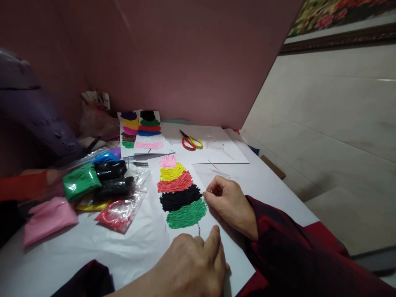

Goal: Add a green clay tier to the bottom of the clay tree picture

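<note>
A white sheet with a tiered picture (181, 198) lies on the table, its textured bands pink, yellow, red, black and green, with a thin dark line below. Beside the right edge of the black and green bands, my right hand (230, 204) is pinched, thumb against fingertip. Something tiny and pale may sit in the pinch, too small to name. Below the picture my left hand (194, 264) rests on the paper, index finger stretched out near the thin line. It appears to hold nothing; its lower fingers are partly hidden.
Packets of clay-like material, green (81, 181), black (114, 186), pink (51, 220) and red (116, 214), lie at left. Scissors (192, 142) with red and yellow handles lie behind on white board. Two similar striped pictures (150, 132) stand farther back. A purple bottle-like object (40, 111) stands left.
</note>
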A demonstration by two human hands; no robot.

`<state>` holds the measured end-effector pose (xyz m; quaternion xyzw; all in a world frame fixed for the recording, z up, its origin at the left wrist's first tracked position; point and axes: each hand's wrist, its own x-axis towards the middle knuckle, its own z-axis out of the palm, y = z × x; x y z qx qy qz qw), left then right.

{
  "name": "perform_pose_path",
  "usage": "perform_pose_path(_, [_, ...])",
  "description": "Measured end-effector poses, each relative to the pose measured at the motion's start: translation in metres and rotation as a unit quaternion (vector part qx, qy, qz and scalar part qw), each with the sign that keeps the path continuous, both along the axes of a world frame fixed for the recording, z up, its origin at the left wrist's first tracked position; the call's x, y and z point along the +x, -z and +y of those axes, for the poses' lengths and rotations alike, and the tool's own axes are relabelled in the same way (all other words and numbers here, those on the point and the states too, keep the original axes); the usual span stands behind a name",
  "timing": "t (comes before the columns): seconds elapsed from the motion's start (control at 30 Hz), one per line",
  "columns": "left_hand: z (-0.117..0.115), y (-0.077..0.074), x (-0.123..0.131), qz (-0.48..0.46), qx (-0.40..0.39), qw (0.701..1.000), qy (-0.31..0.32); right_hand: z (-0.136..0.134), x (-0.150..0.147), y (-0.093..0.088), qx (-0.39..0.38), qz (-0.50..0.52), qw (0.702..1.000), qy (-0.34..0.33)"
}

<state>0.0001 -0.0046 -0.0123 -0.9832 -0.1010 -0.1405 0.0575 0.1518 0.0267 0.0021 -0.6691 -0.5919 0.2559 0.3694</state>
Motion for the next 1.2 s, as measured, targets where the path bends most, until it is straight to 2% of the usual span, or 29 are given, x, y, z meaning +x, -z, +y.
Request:
perform_pose_path(0.1, [0.001,-0.001,0.000,-0.003,0.001,1.000,0.002,0.000,-0.001,-0.001,-0.009,0.020,1.000,0.013])
perform_pose_path(0.3, [0.001,-0.001,-0.002,-0.004,0.008,1.000,-0.002,-0.003,-0.002,-0.003,-0.055,0.134,0.989,0.010])
perform_pose_path(0.53, [0.000,0.001,-0.002,-0.013,0.021,1.000,0.001,-0.001,0.001,0.001,-0.019,0.064,0.998,-0.004])
perform_pose_path(0.73, [0.001,0.001,-0.001,-0.024,0.010,1.000,0.000,0.002,0.001,0.001,-0.009,0.025,1.000,0.009])
perform_pose_path(0.83, [0.001,0.004,0.000,-0.032,0.009,0.999,-0.003,0.001,0.000,0.000,-0.022,0.044,0.999,0.021])
perform_pose_path(1.0, [0.002,0.003,-0.001,-0.028,0.009,1.000,0.000,-0.002,0.000,-0.004,-0.049,0.138,0.989,0.025])
perform_pose_path(1.2, [0.001,-0.001,-0.002,-0.032,0.007,0.999,-0.005,0.000,0.005,-0.010,0.002,0.169,0.985,0.031])
